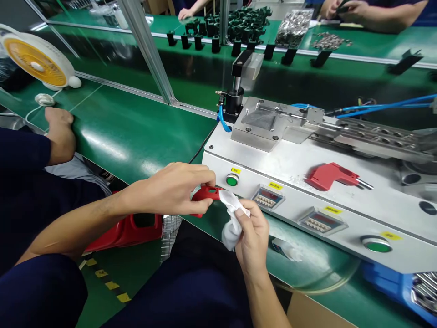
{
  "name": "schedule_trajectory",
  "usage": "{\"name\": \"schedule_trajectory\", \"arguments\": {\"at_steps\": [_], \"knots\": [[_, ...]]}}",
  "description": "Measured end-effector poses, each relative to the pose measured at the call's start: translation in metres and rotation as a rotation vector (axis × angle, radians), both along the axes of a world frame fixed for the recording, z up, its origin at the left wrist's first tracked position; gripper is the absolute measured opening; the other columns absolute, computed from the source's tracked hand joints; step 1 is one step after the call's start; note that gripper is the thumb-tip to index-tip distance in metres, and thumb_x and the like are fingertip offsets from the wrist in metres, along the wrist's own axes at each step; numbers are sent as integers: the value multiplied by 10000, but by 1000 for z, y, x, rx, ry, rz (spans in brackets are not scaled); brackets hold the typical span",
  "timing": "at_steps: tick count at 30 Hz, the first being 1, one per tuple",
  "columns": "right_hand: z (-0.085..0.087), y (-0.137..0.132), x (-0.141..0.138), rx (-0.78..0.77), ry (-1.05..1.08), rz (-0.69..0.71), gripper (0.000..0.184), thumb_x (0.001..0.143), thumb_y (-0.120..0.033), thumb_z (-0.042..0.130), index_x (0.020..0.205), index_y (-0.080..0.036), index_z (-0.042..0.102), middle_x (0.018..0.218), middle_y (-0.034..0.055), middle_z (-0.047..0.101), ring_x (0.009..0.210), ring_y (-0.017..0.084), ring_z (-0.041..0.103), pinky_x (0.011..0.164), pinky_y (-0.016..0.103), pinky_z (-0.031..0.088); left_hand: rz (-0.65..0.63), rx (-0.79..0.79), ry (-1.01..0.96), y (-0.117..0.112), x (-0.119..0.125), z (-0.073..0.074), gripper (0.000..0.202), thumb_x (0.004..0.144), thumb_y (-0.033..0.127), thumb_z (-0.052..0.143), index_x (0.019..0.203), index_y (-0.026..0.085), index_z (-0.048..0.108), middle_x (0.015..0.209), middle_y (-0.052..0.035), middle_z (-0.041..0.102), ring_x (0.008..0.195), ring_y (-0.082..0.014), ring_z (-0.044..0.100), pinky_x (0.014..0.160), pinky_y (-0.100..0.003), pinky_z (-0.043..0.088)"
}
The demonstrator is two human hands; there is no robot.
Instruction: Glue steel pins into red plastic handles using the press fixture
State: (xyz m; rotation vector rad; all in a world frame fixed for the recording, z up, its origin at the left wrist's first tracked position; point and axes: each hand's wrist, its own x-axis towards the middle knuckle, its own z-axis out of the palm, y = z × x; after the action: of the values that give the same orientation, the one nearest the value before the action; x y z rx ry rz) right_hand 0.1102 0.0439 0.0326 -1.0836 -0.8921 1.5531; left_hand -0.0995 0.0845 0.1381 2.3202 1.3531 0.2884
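My left hand (180,189) pinches a red plastic part (206,193) between thumb and fingers, in front of the grey machine. A crumpled white cloth (232,230) is gripped in my right hand (253,234), its upper end pressed against the right end of that red part. The fingers of my left hand hide much of the part. Another red part (327,176), with a metal pin sticking out on its right, lies on top of the machine (221,157). A small tube-like item (286,249) rests on the bench below the machine's front panel.
A metal fixture (262,120) with blue air hoses stands on the machine. At the right is a blue bin (387,284) of metal pins. A fan (37,61) and a co-worker's arm (61,132) are at the left. Black parts (246,25) lie across the far bench.
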Motion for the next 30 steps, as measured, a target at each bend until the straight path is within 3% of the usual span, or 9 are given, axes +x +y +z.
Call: {"name": "schedule_trajectory", "arguments": {"at_steps": [4,8,13,20,30], "knots": [[5,4,7,133,-43,27,367,900,-465,794,744,-186,613,678,-30,483,585,88,380,560,231,310,-18,3,7,1,3,1,58,870,254,619,883,198,626,783,33,610,667,-125,494,618,-278,331],[9,5,10,260,-30,72,420,942,-437,769,683,-175,568,744,-6,542,645,96,459,599,233,357,-20,-5,-6,2,3,2,93,879,257,600,916,188,651,796,35,619,663,-117,482,607,-277,316],[10,4,9,163,52,101,392,932,-477,777,761,-186,578,814,3,620,650,104,523,594,236,407,-22,10,-16,1,3,2,98,869,234,600,925,180,660,808,36,623,677,-112,481,618,-272,328],[14,8,5,29,92,22,358,796,-469,896,916,-195,700,722,-28,566,586,83,461,527,208,335,-35,29,-39,0,5,0,84,900,244,608,922,179,657,780,46,618,674,-109,495,620,-262,332],[17,11,1,6,125,-33,333,758,-456,918,877,-199,743,656,-40,528,567,74,421,535,203,337,-44,47,-43,-1,4,-2,78,885,227,646,942,180,672,778,46,619,666,-107,513,623,-246,342]]}}
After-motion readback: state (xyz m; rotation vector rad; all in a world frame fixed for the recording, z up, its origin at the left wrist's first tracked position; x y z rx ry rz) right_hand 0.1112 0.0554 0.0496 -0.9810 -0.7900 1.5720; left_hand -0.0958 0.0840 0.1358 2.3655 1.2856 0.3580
